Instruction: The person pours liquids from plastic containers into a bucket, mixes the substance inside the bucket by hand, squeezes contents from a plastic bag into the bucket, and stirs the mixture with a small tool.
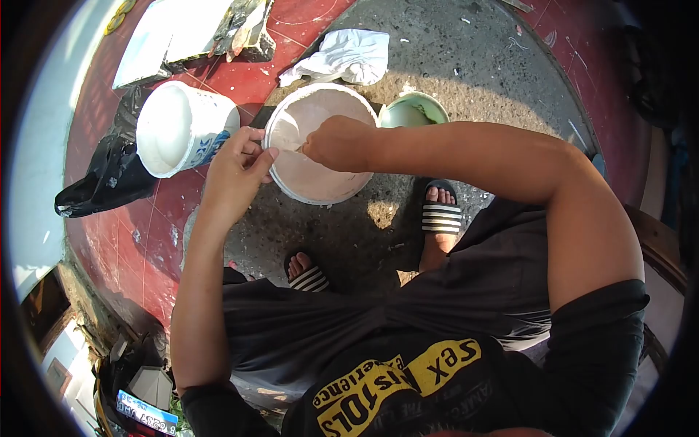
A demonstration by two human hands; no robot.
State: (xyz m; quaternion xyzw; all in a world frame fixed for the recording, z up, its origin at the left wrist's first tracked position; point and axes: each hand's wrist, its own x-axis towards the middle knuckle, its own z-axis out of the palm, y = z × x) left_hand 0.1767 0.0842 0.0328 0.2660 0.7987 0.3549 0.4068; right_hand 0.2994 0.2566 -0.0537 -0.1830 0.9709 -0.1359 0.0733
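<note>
A large white bucket stands on the grey floor in front of me, its inside pale and partly shaded. My left hand grips the bucket's left rim, thumb on one side and fingers curled on the other. Over the bucket's opening, my right hand is closed in a fist; a small end of something thin and light shows at its fingers, too hidden to name. Just right of the bucket is a green bowl with pale contents. A second white bucket, tilted in view, stands to the left.
A crumpled white cloth lies beyond the bucket. Black plastic is at the left on the red tiles. A white board or box sits at the upper left. My sandalled feet are close to the bucket's near side.
</note>
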